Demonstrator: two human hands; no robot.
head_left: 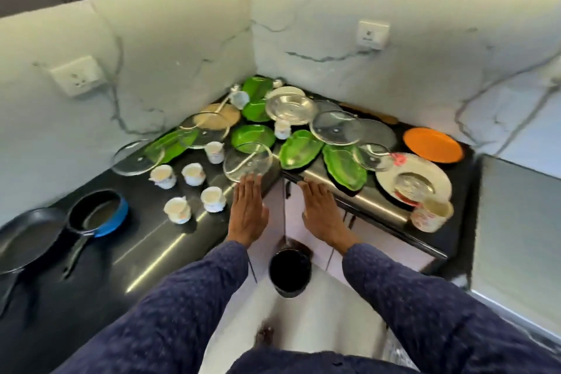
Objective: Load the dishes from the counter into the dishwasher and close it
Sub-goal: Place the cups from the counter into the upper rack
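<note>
Both arms in dark blue dotted sleeves (170, 307) reach fwd over the inner corner of a black L-shaped counter (170, 240). Left hand (247, 211) lies palm down, fingers straight & together, holding nothing, tips at the near rim of a glass lid (248, 162); contact w/ the lid can't be told. Right hand (321, 212) also flat, fingers straight, nothing held, tips at the counter's front edge just in front of a green leaf-shaped plate (344, 167). Below btwn the arms, a black bucket (290, 272) sits on the floor. On the left run: two black pans (94, 212), one w/ a blue side, then five small white cups (194, 174) scattered near the left hand. Right run: a white mug (431, 215) at the edge, next to a white plate (425, 173), an orange plate (432, 144) behind. Further back, towards the corner: more green plates (253, 136), several glass lids (335, 127) overlapping, a steel lid (290, 109), a tan plate (217, 118). Marble-look walls carry two sockets (372, 35). Dishwasher not in view.
</note>
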